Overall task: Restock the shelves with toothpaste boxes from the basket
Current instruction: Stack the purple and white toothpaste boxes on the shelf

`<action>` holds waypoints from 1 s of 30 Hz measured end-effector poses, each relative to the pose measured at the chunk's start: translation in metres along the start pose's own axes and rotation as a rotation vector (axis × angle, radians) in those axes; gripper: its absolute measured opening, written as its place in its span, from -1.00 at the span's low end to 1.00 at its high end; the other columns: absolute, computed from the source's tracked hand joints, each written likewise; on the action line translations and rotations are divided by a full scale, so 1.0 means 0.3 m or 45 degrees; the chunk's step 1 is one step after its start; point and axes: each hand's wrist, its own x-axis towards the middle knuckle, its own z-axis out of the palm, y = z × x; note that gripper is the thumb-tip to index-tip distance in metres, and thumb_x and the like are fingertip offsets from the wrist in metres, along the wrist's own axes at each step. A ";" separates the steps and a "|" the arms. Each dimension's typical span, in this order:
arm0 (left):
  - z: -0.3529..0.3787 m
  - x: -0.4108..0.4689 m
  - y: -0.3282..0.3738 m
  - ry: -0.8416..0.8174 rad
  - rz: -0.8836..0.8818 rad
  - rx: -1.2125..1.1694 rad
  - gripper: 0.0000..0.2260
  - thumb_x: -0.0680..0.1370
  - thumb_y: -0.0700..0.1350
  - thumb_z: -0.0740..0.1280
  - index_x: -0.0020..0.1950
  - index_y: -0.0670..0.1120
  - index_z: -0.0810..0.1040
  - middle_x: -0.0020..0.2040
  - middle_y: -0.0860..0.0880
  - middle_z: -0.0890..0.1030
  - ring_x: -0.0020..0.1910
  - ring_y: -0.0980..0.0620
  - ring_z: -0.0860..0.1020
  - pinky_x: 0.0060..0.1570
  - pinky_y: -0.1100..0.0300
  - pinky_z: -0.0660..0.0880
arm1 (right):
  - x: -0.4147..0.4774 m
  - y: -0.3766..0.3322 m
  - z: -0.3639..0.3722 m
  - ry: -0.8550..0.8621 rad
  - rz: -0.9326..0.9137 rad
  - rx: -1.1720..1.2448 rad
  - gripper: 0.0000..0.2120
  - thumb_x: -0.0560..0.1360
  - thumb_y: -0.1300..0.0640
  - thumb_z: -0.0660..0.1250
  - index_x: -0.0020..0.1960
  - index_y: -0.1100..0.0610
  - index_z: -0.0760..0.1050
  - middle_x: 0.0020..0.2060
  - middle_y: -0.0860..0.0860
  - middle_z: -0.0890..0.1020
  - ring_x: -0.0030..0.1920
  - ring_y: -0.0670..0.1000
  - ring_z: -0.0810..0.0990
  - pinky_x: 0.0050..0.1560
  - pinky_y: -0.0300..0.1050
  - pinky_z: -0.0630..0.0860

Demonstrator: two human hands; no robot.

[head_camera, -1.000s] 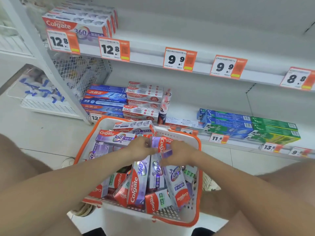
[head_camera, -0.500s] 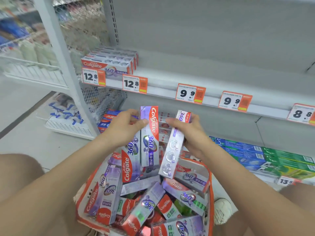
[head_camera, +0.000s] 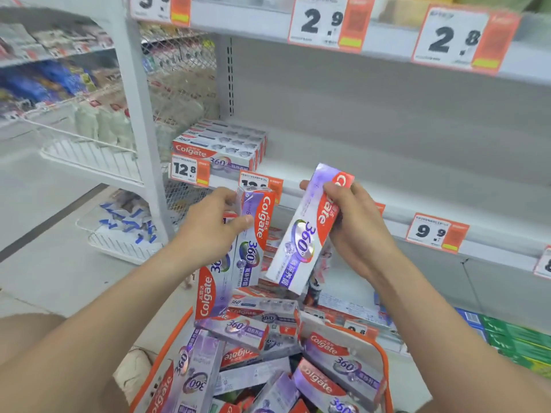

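Observation:
My left hand [head_camera: 208, 231] grips two purple-and-red Colgate 360 toothpaste boxes [head_camera: 253, 236] upright, side by side. My right hand [head_camera: 354, 231] holds one more Colgate 360 box [head_camera: 301, 242] by its top end, tilted. Both hands hover above the orange-rimmed basket [head_camera: 381, 362], which is full of several more such boxes. On the middle shelf [head_camera: 372, 174] behind the hands, a stack of the same boxes [head_camera: 220, 144] lies at the far left, above a 12.8 price tag [head_camera: 189, 171].
To the right of the stack the middle shelf is bare. Red, blue and green toothpaste boxes [head_camera: 518, 335] lie on the lower shelf. A white upright post [head_camera: 140, 114] borders the bay on the left, with wire racks of goods beyond it.
Both hands have lifted boxes out of the basket and raised them toward the middle shelf. The right-hand box has turned its printed face up. My view has tilted upward.

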 end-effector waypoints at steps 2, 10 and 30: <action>-0.024 0.009 -0.003 0.006 -0.010 0.022 -0.70 0.60 0.06 0.46 0.29 0.02 0.53 0.21 0.10 0.63 0.28 0.03 0.57 0.29 -0.01 0.48 | 0.007 -0.001 0.015 -0.028 -0.101 -0.083 -0.72 0.68 0.19 0.30 0.38 0.17 0.49 -0.11 0.07 0.70 -0.19 -0.02 0.63 -0.08 -0.11 0.56; -0.116 0.057 -0.027 0.107 -0.088 0.080 -0.56 0.60 0.08 0.47 0.42 -0.03 0.48 0.36 0.01 0.60 0.36 -0.05 0.54 0.27 0.00 0.48 | 0.063 -0.042 0.096 0.005 -0.540 -0.796 -0.68 0.69 0.04 0.31 0.34 0.06 0.27 0.11 -0.04 0.67 -0.01 -0.16 0.68 -0.01 -0.04 0.62; -0.251 0.285 -0.093 -0.286 -0.204 0.028 -0.74 0.57 0.01 0.51 0.14 -0.06 0.54 0.04 0.13 0.51 0.10 -0.08 0.65 -0.20 0.14 0.57 | 0.818 -0.045 0.694 -0.270 -0.873 -2.322 -0.57 0.72 0.04 0.22 0.57 0.04 0.29 0.18 0.20 0.57 0.19 0.27 0.55 0.13 0.09 0.40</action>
